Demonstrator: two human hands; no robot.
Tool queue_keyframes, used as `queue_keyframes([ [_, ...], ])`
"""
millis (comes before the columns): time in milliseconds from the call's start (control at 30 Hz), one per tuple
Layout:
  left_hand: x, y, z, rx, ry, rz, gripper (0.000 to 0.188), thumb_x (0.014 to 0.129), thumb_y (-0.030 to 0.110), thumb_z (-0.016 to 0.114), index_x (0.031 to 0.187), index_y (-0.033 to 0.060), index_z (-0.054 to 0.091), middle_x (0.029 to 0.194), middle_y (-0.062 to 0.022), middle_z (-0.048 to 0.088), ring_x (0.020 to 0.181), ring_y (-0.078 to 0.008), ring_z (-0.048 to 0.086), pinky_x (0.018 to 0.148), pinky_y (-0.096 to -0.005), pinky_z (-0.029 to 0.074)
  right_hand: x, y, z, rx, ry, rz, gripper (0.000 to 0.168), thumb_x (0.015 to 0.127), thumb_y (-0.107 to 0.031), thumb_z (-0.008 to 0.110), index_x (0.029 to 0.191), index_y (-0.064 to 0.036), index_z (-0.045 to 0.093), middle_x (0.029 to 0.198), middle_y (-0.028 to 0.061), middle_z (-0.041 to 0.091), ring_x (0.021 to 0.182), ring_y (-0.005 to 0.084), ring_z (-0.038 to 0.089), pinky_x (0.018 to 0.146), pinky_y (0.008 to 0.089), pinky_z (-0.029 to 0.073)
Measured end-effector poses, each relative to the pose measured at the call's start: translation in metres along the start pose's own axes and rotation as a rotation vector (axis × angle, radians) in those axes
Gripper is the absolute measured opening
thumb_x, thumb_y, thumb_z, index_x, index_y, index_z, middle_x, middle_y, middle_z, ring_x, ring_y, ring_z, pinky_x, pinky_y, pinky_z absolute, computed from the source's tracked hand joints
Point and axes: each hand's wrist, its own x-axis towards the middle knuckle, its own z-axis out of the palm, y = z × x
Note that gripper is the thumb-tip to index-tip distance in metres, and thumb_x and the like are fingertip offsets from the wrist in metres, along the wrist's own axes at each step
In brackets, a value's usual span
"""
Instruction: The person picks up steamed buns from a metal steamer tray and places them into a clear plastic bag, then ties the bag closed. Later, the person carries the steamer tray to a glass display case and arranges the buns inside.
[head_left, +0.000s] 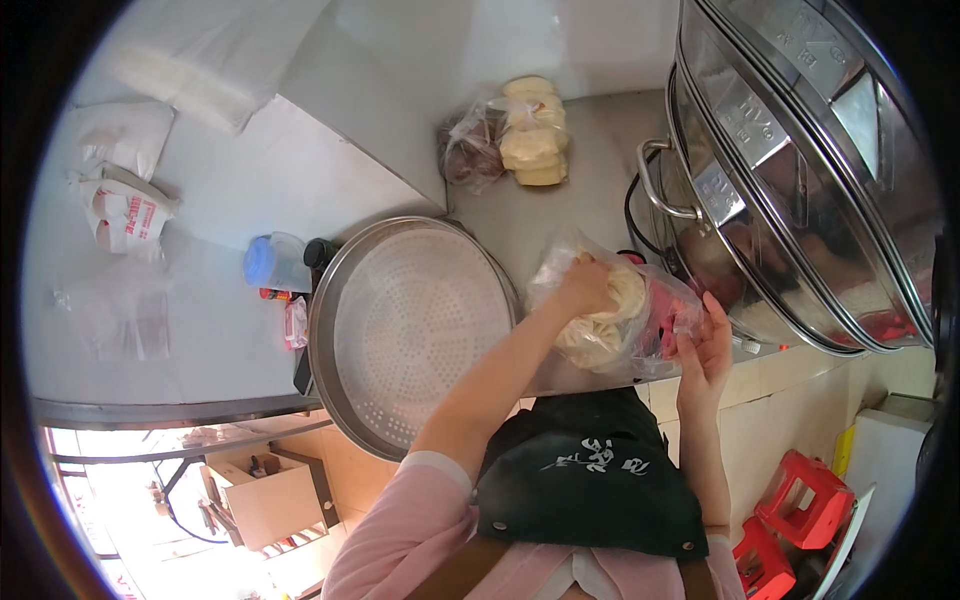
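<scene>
My left hand (589, 286) is inside a clear plastic bag (545, 281) and touches pale, folded dough rolls (596, 339). Some of its fingers are hidden against the rolls, so their grip cannot be made out. At the other side of the bag, my right hand (701, 349) pinches the plastic film between thumb and fingers. Something red and black lies under or behind the bag there. To the left sits a large round perforated steamer tray (420, 330) with a whitish surface. Beyond the bag, a packed stack of pale yellow buns (534, 139) lies beside a bag of dark brown pieces (472, 146).
Tall stacked metal steamers (795, 180) with glass-like walls and a side handle stand at the right. On the left counter are a blue-lidded container (262, 261), small packets and white plastic bags (131, 214). Red stools (806, 499) stand on the floor at lower right.
</scene>
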Motion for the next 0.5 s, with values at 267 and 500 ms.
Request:
queue_keyframes([
  [267,0.001,0.017,0.006,0.073,0.235,-0.025,0.063,0.061,0.035,0.072,0.111,0.0007,0.057,0.119,-0.0218,0.050,0.117,-0.0365,0.042,0.093,-0.0441,0.041,-0.001,-0.003,0.007,0.022,-0.068,0.026,0.054,0.085,0.008,0.047,0.135,-0.001,0.030,0.125,0.0181,0.051,0.089,0.0106,0.055,0.065,0.0199,0.047],
  [500,-0.036,0.016,0.004,-0.276,0.352,0.198,0.061,0.064,0.026,0.077,0.113,-0.0001,0.053,0.120,-0.0223,0.047,0.119,-0.0384,0.039,0.094,-0.0459,0.039,0.002,-0.001,0.007,-0.007,-0.054,0.036,0.055,0.085,0.008,0.048,0.136,-0.001,0.029,0.125,0.0182,0.050,0.093,0.0129,0.056,0.068,0.0218,0.049],
])
